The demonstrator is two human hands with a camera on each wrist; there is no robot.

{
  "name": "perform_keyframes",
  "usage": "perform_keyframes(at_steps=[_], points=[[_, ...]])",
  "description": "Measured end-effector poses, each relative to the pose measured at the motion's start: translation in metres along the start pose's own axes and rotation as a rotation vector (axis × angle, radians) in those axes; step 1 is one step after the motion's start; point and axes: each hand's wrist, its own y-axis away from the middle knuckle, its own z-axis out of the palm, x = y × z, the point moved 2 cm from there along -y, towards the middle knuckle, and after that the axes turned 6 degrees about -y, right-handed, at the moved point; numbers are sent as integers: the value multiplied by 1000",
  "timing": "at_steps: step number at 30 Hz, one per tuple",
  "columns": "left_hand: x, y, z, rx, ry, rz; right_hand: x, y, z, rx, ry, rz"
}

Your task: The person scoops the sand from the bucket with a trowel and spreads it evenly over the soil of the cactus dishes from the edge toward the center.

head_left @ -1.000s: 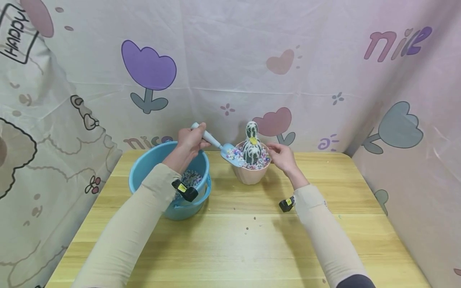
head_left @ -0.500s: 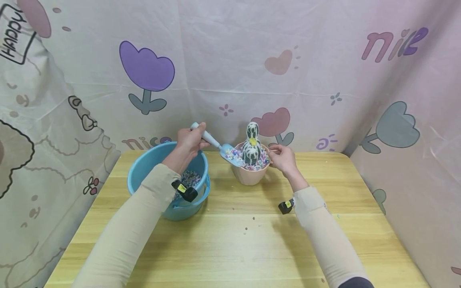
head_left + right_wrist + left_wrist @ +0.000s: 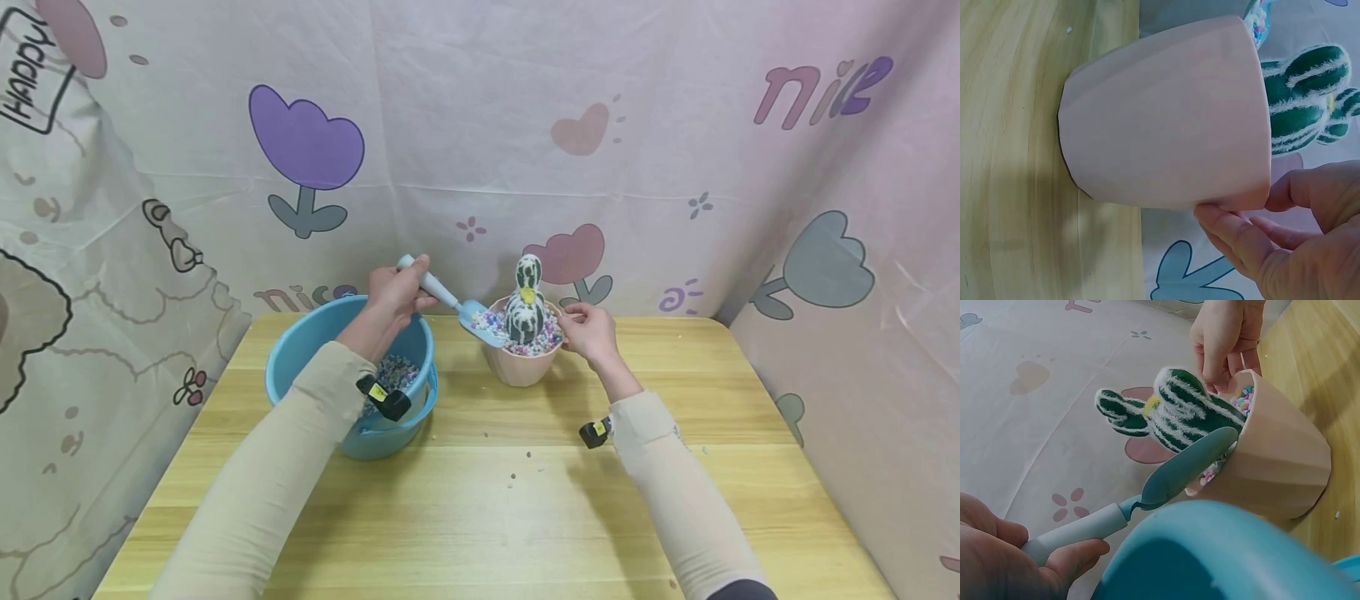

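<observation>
Head view shows a wooden table (image 3: 480,517) with both sleeved arms reaching toward its far edge. The left hand (image 3: 396,293) has its fingers wrapped around the pale handle of a small blue trowel (image 3: 453,305), whose blade rests on the near-left rim of a pink pot (image 3: 521,362). That pot stands near the middle of the far edge and is filled to the top with coloured pebbles (image 3: 551,337), out of which a toy cactus (image 3: 524,304) with green and white stripes and a yellow spot rises upright.

In the left wrist view the hand (image 3: 1004,562) grips the handle (image 3: 1079,531) firmly, and the trowel's blade (image 3: 1188,469) lies against the cactus (image 3: 1172,415) just over the pot's (image 3: 1279,469) lip.

The right hand (image 3: 588,329) is at the pot's right rim. From the right wrist camera its fingertips (image 3: 1235,228) pinch the edge of the pot (image 3: 1166,119), thumb on the inside and fingers on the outer wall; the hand (image 3: 1291,244) is clamped lightly on that rim.

Left of the pot, toward the far-left corner, a blue bucket (image 3: 300,350) holds more pebbles at its bottom. A few stray pebbles (image 3: 517,475) lie scattered on the table's middle. A printed cloth backdrop (image 3: 465,125) with tulips and hearts hangs behind and beside the table.
</observation>
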Motion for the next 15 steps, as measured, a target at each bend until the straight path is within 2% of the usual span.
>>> perform_keyframes(at_steps=[15], points=[[0, 0, -1, -5, 22, -10, -4, 8, 1, 21, 56, -16]])
